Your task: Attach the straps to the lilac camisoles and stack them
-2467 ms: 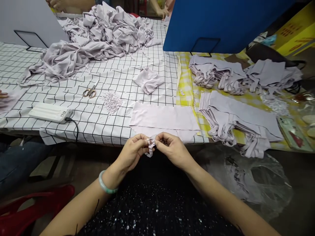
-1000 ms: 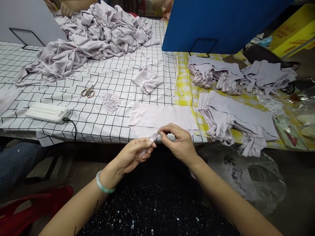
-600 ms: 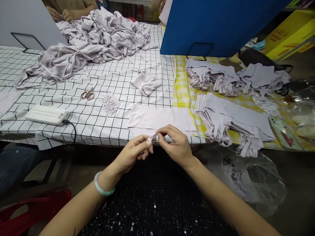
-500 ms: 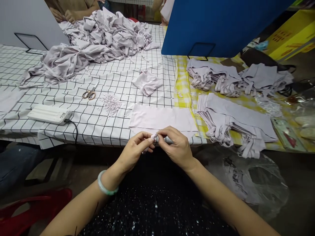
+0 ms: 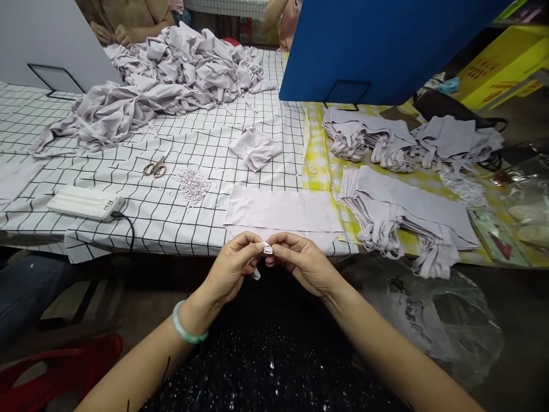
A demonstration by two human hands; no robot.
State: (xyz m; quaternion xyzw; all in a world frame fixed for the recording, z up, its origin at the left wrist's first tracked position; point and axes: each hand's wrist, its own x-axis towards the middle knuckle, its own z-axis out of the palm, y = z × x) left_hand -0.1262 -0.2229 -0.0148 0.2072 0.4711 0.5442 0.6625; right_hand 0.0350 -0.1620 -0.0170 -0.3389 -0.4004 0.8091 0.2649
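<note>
Just in front of the table edge, my left hand pinches a small folded pale strap, and a short end of it hangs below the fingers. My right hand pinches the same strap from the other side, fingertips nearly touching those of the left. Beyond the hands a flat pale lilac cloth piece lies at the table's edge. A crumpled cloth is behind it. To the left are a heap of tiny clippings and scissors with their blades pointing away.
A large cloth pile lies at the back left. Stacked strapped pieces and a phone are on the right. A power bank sits left. A blue panel stands at the back; another person's hands show at upper left.
My right hand has lowered slightly and its fingers have closed in beside the left fingertips. The strap's folded end now shows between both hands.
</note>
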